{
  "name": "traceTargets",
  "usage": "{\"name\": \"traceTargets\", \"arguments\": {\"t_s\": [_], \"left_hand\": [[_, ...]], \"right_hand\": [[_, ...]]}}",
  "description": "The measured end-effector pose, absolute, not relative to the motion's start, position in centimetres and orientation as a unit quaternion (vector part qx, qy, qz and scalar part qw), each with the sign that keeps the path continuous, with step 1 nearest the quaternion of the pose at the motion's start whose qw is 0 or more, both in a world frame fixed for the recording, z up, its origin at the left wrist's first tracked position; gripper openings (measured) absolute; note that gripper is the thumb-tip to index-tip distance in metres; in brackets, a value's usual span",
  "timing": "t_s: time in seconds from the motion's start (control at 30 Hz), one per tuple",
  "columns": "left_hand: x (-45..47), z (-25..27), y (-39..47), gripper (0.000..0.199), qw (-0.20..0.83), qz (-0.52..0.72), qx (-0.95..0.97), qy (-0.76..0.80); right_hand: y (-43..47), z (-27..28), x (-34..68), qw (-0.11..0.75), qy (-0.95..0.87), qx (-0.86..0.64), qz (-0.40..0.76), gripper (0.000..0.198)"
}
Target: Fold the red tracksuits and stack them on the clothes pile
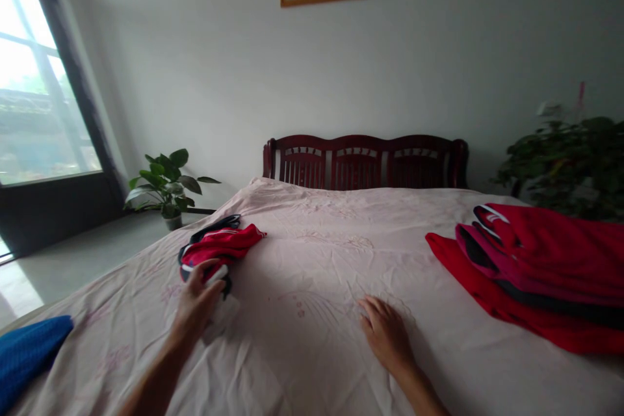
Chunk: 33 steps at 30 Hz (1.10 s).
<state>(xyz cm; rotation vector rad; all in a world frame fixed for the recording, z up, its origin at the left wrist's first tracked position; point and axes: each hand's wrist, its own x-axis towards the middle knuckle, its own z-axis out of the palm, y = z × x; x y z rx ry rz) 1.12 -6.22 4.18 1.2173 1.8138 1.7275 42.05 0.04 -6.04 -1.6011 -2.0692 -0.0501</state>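
Note:
My left hand (201,296) is closed, thumb against fingers, on a small white-and-dark cloth (218,274). Just beyond it lies a crumpled red garment (221,244) with white stripes and dark parts. Whether the cloth belongs to that garment, I cannot tell. A pale blurred patch shows below the hand. My right hand (387,333) rests palm down with nothing in it, fingers loosely stretched on the pale pink bedsheet (312,364). To its right is a stack of folded clothes (550,266) in red, magenta and dark cloth.
A blue cloth (32,354) lies at the bed's left front edge. Past the sheet's far edge stands a dark red wooden bench back (363,159). Potted plants stand left (168,185) and right (570,162). A glass door (46,91) is at the left.

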Motion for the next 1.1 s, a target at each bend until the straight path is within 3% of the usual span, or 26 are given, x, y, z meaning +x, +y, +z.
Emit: {"name": "traceTargets", "arguments": {"t_s": [0.1, 0.17, 0.27, 0.4, 0.47, 0.63, 1.1], "left_hand": [[9.1, 5.0, -7.0, 0.058, 0.371, 0.486, 0.621, 0.490], [11.8, 4.7, -7.5, 0.043, 0.408, 0.401, 0.696, 0.434], [11.4, 3.0, -6.8, 0.031, 0.295, 0.401, 0.720, 0.484], [6.4, -1.3, -4.9, 0.036, 0.065, 0.409, 0.640, 0.647], [4.4, -3.4, -4.3, 0.039, 0.009, 0.378, 0.605, 0.701], [2.8, -6.1, -4.1, 0.041, 0.021, 0.301, 0.600, 0.741], [2.5, -6.2, -3.7, 0.041, 0.030, 0.293, 0.615, 0.732]], "right_hand": [[0.1, -6.2, 42.4, 0.267, -0.761, -0.591, 0.002, 0.039], [0.4, -6.5, 42.8, 0.287, -0.761, -0.582, 0.016, 0.042], [0.9, -7.1, 43.4, 0.325, -0.750, -0.576, 0.035, 0.050], [1.1, -7.0, 43.6, 0.346, -0.739, -0.575, 0.057, 0.051], [1.0, -6.8, 43.5, 0.349, -0.738, -0.574, 0.065, 0.050], [0.7, -6.5, 43.4, 0.360, -0.732, -0.573, 0.079, 0.047], [1.1, -7.6, 43.9, 0.342, -0.739, -0.576, 0.075, 0.056]]}}
